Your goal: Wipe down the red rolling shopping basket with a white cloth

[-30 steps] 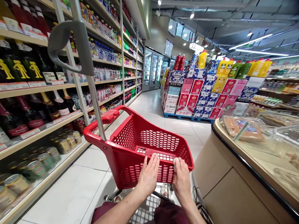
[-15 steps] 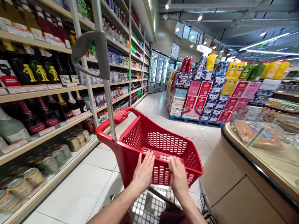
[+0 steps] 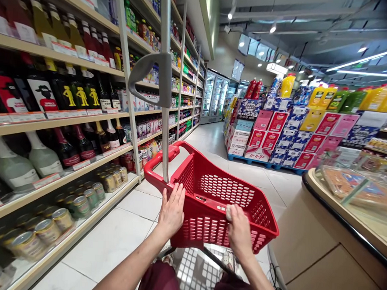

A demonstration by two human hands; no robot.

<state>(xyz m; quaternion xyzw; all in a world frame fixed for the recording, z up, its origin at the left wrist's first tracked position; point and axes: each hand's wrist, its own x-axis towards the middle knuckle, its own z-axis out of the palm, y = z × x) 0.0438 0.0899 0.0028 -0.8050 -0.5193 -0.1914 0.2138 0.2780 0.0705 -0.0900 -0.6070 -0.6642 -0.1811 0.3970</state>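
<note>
The gap between the two hands has widened over the last second: the left hand (image 3: 172,211) has slid along the near side of the red shopping basket (image 3: 205,210) toward the end with the metal pole (image 3: 166,139), while the right hand (image 3: 240,229) sits farther in from the basket's outer corner than it did a second ago. The view has also swung, so the basket now appears farther to the right. With the near side now met at two well-separated spots, the basket is probably steadier under the right hand, and the white wad (image 3: 229,212) there comes against a different stretch of rim. The left hand is flat, its fingers straight and close together, laid against the near side just beside the pole's foot and gripping nothing. The right hand is curled, its fingers bent over the rim and pinching the white wad; whether that is cloth or tissue I cannot tell. The basket lies directly ahead of the person, just beyond both hands, its inside facing up and away. The pole rises beyond the left hand to a grey grip (image 3: 166,80), which neither hand touches.
</note>
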